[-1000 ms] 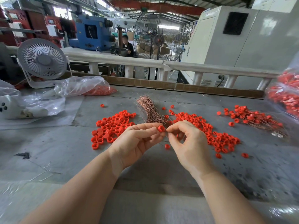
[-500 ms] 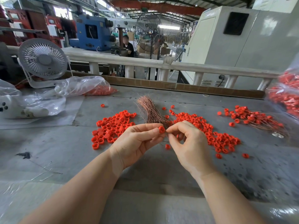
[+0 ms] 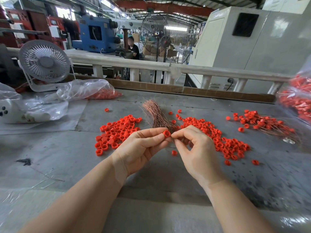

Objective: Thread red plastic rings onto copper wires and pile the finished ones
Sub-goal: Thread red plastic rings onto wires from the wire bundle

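My left hand (image 3: 143, 147) pinches one red plastic ring (image 3: 166, 133) between thumb and forefinger, above the grey table. My right hand (image 3: 195, 148) pinches the end of a thin copper wire right beside the ring; the wire itself is barely visible. A bundle of copper wires (image 3: 156, 115) lies just behind my hands. Loose red rings lie in a pile on the left (image 3: 117, 130) and a larger pile on the right (image 3: 223, 140). The pile of finished ringed wires (image 3: 262, 123) lies at the far right.
A white desk fan (image 3: 44, 63) stands at the back left beside clear plastic bags (image 3: 84, 89), one holding red rings. Bags of red parts (image 3: 299, 101) sit at the right edge. A wooden strip (image 3: 185, 89) and white rail border the table's far edge.
Both hands stay in nearly the same place; the fingers have shifted slightly around the ring and wire end.
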`<state>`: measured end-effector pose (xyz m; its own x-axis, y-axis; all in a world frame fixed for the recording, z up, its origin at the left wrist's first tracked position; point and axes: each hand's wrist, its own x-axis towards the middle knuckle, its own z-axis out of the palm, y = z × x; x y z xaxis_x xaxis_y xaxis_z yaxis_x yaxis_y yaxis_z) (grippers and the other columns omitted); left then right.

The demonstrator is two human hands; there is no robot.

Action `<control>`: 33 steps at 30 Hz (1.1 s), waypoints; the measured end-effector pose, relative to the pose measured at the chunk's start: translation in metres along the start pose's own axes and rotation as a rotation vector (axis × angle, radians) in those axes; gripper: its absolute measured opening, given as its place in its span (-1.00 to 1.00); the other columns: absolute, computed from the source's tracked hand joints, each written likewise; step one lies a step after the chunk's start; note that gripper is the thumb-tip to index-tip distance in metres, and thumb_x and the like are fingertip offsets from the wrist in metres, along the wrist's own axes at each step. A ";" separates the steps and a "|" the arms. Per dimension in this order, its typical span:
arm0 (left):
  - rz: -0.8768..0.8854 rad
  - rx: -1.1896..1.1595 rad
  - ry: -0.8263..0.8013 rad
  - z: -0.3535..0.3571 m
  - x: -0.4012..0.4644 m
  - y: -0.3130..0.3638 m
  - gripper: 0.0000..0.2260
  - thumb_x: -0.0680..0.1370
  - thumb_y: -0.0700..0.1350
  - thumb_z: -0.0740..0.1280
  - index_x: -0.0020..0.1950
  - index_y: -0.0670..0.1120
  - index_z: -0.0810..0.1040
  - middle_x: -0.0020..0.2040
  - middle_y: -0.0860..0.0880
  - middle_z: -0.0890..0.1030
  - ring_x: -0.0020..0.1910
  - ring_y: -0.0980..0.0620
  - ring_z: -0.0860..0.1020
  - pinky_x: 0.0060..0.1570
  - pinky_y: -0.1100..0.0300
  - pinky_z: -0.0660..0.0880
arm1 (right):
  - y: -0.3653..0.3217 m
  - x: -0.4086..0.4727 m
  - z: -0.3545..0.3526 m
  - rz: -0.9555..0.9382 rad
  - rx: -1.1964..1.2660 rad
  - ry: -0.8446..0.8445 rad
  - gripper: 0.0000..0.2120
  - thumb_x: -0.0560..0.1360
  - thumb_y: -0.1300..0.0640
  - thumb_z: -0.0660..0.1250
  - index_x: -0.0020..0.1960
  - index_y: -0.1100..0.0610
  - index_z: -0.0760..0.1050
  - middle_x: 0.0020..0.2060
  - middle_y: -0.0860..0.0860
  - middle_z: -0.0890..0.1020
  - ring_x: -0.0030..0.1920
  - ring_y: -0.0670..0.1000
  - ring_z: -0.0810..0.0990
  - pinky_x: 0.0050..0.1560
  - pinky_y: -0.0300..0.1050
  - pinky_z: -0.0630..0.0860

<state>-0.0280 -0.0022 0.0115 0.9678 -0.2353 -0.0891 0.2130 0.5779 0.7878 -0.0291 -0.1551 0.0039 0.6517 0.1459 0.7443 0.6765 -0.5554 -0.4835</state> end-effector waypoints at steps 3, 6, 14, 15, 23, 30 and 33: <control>-0.008 -0.028 0.002 0.000 0.000 0.000 -0.83 0.27 -0.33 0.33 -0.26 -0.20 0.70 -0.26 -0.14 0.68 -0.26 0.04 0.67 -0.26 0.32 0.59 | 0.002 0.000 0.000 0.001 0.018 -0.003 -0.90 0.39 0.30 0.37 -0.19 0.13 0.61 -0.29 -0.07 0.55 -0.28 -0.14 0.46 -0.23 -0.22 0.44; -0.018 -0.042 -0.010 -0.001 0.000 0.001 -0.83 0.27 -0.34 0.32 -0.26 -0.21 0.70 -0.26 -0.15 0.68 -0.26 0.03 0.67 -0.28 0.33 0.58 | 0.003 0.000 0.000 0.029 0.032 -0.012 -0.86 0.40 0.34 0.40 -0.19 0.11 0.62 -0.29 -0.10 0.55 -0.27 -0.19 0.45 -0.21 -0.29 0.41; -0.028 -0.065 -0.036 -0.001 -0.002 0.002 -0.81 0.27 -0.35 0.31 -0.26 -0.21 0.70 -0.26 -0.14 0.68 -0.25 0.03 0.67 -0.27 0.33 0.58 | 0.004 0.000 0.004 0.099 0.123 -0.044 -0.87 0.40 0.33 0.43 -0.19 0.11 0.61 -0.31 -0.14 0.53 -0.30 -0.09 0.47 -0.28 0.06 0.55; -0.029 -0.065 -0.036 -0.001 -0.002 0.002 -0.82 0.27 -0.35 0.31 -0.26 -0.21 0.70 -0.26 -0.14 0.68 -0.25 0.03 0.67 -0.26 0.32 0.58 | 0.005 -0.001 0.004 0.093 0.133 -0.059 -0.87 0.40 0.34 0.42 -0.19 0.12 0.61 -0.32 -0.14 0.52 -0.30 -0.08 0.46 -0.29 0.10 0.55; -0.013 -0.091 -0.031 -0.002 -0.002 0.002 -0.82 0.27 -0.35 0.31 -0.26 -0.21 0.69 -0.25 -0.14 0.68 -0.25 0.04 0.67 -0.25 0.32 0.59 | 0.007 -0.001 0.006 0.075 0.130 -0.075 -0.85 0.43 0.37 0.37 -0.13 0.16 0.63 -0.25 -0.05 0.57 -0.21 0.06 0.55 -0.23 0.14 0.56; -0.008 -0.102 -0.093 -0.003 -0.002 0.002 -0.81 0.30 -0.35 0.31 -0.25 -0.19 0.70 -0.17 -0.17 0.69 -0.21 0.04 0.68 -0.25 0.33 0.58 | 0.003 0.001 0.004 0.299 0.252 -0.112 -0.79 0.44 0.30 0.40 -0.16 -0.02 0.58 -0.37 -0.14 0.61 -0.38 -0.09 0.52 -0.24 0.15 0.57; -0.020 -0.088 -0.121 -0.002 -0.003 0.002 -0.81 0.31 -0.35 0.30 -0.25 -0.18 0.70 -0.16 -0.18 0.69 -0.21 0.05 0.67 -0.26 0.35 0.57 | 0.002 0.002 0.003 0.364 0.288 -0.132 -0.85 0.44 0.27 0.42 -0.19 0.02 0.58 -0.38 -0.01 0.62 -0.39 0.04 0.56 -0.23 0.13 0.56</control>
<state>-0.0300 0.0009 0.0122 0.9413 -0.3366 -0.0262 0.2482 0.6373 0.7296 -0.0261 -0.1536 0.0032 0.8890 0.0969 0.4475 0.4519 -0.3430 -0.8235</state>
